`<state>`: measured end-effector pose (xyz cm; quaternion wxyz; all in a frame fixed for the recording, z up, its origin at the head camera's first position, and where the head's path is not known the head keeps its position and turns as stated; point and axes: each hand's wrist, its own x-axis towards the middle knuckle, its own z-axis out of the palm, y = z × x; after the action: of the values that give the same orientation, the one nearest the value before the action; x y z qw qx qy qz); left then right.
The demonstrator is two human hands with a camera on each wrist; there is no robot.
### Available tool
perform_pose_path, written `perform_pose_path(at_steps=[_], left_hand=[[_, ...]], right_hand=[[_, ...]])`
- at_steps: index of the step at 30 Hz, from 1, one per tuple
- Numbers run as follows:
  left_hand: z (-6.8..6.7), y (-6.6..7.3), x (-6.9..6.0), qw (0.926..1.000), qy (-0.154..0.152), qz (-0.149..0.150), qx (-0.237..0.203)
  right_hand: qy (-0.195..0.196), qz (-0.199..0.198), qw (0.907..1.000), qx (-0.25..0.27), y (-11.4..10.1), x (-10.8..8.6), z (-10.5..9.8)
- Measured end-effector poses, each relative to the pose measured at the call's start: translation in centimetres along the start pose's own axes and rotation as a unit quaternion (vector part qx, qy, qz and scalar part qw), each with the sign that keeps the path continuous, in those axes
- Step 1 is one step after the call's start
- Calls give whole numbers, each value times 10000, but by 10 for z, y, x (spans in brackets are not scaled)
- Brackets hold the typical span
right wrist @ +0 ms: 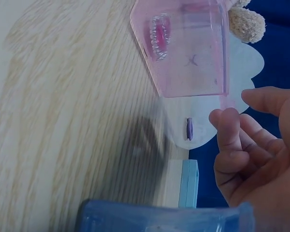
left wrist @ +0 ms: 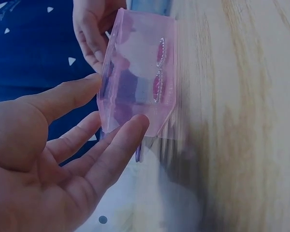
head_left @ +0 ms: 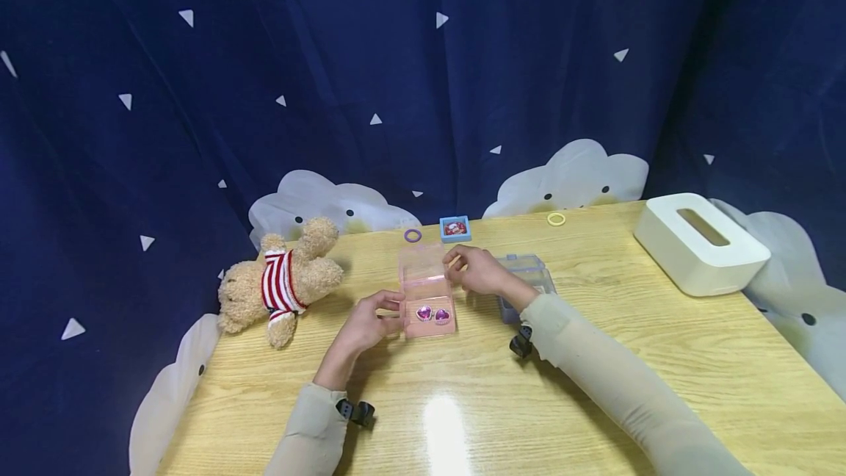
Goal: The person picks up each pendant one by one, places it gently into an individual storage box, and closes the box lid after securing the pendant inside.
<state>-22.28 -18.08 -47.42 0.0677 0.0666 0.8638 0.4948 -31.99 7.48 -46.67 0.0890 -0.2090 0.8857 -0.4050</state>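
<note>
A pink see-through box [head_left: 429, 325] stands with its lid [head_left: 421, 263] raised; two purple-pink heart gems [head_left: 424, 313] with pearly rims lie inside. My left hand [head_left: 371, 323] is at the box's left side, its fingers fairly straight and thumb and fingertips against the plastic in the left wrist view [left wrist: 53, 140]. By the lid's right edge is my right hand [head_left: 477, 270], fingers bent and thumb apart from them; in the right wrist view [right wrist: 261, 145] the fingertips are close to the pink edge, contact unclear. Part of a blue-grey clear box [head_left: 529, 264] shows beyond my right forearm.
At the left lies a teddy bear [head_left: 291, 281] in a striped shirt. Along the back are a purple ring [head_left: 413, 235], a small blue tray [head_left: 455, 239] with a red item, and a yellow ring [head_left: 557, 219]. A white tissue box [head_left: 700, 270] stands at the right.
</note>
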Motion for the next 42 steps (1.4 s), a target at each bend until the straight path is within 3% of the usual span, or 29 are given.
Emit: perform_pose_path(at_steps=[22, 35, 42], left_hand=[[0, 1, 0, 9999, 5, -148, 60], [0, 1, 0, 9998, 78, -104, 163], [0, -1, 0, 9998, 114, -81, 115]], right_hand=[[523, 284, 9982, -115, -3, 3, 0], [593, -38, 9982, -41, 0, 3, 0], [403, -112, 9981, 443, 2, 1, -1]])
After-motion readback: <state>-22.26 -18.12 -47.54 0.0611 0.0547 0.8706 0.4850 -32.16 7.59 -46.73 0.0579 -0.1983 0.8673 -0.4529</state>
